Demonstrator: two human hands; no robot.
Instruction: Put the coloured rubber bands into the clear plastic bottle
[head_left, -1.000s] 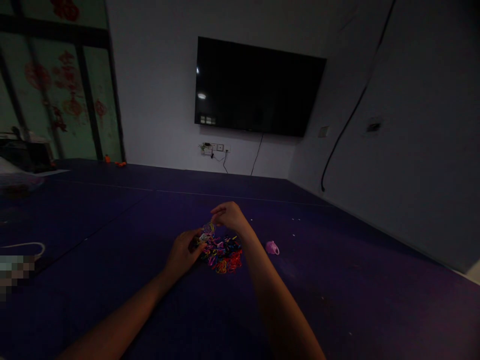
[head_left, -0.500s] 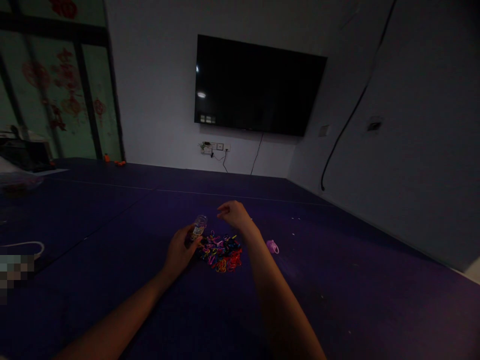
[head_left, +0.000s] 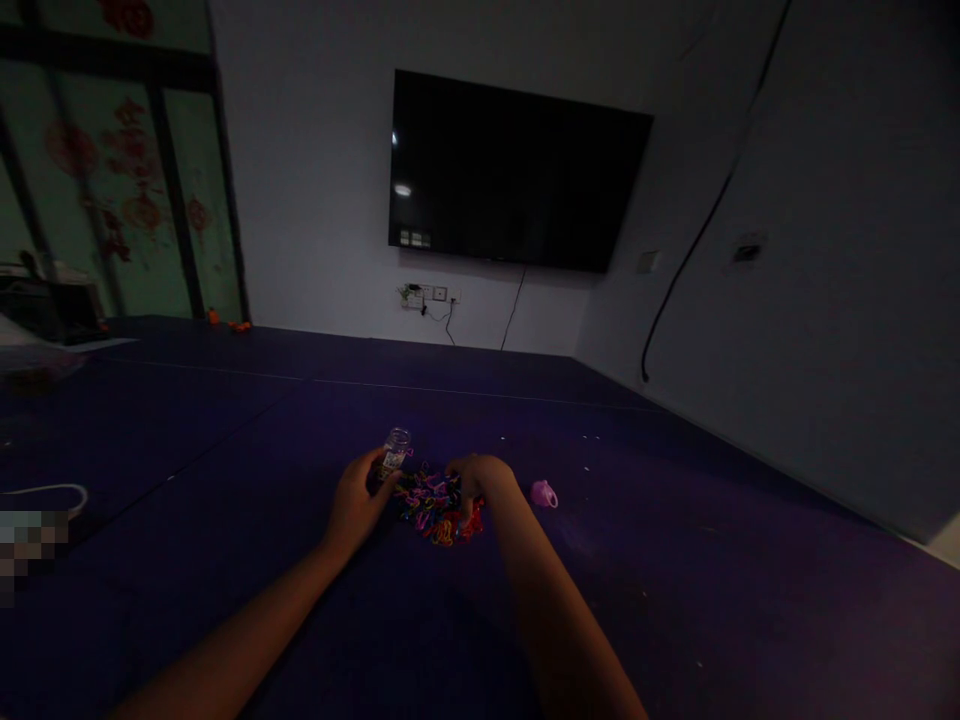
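Note:
My left hand (head_left: 361, 503) is wrapped round a small clear jar (head_left: 397, 447), which stands upright with its mouth uncovered and a pale label on its side. To the right of the jar lies a pile of small elastic hair ties (head_left: 431, 503) in pink, blue, yellow, red and black. My right hand (head_left: 482, 482) is over the pile's right side, fingers apart and reaching down onto the hair ties. Part of the pile is hidden beneath it. A pink lid with a ring-shaped loop (head_left: 543, 494) lies on the purple surface just right of my right hand.
The dark purple surface (head_left: 337, 600) runs back to the wall, with small white specks on it. A white cable (head_left: 52, 489) and a plastic bag (head_left: 37, 355) lie at the left. Small orange items (head_left: 238, 326) are far back. A television (head_left: 517, 175) hangs on the wall.
My right hand has come down from above and behind the pile onto its right side, and its fingers have spread. My left hand and the jar have barely moved.

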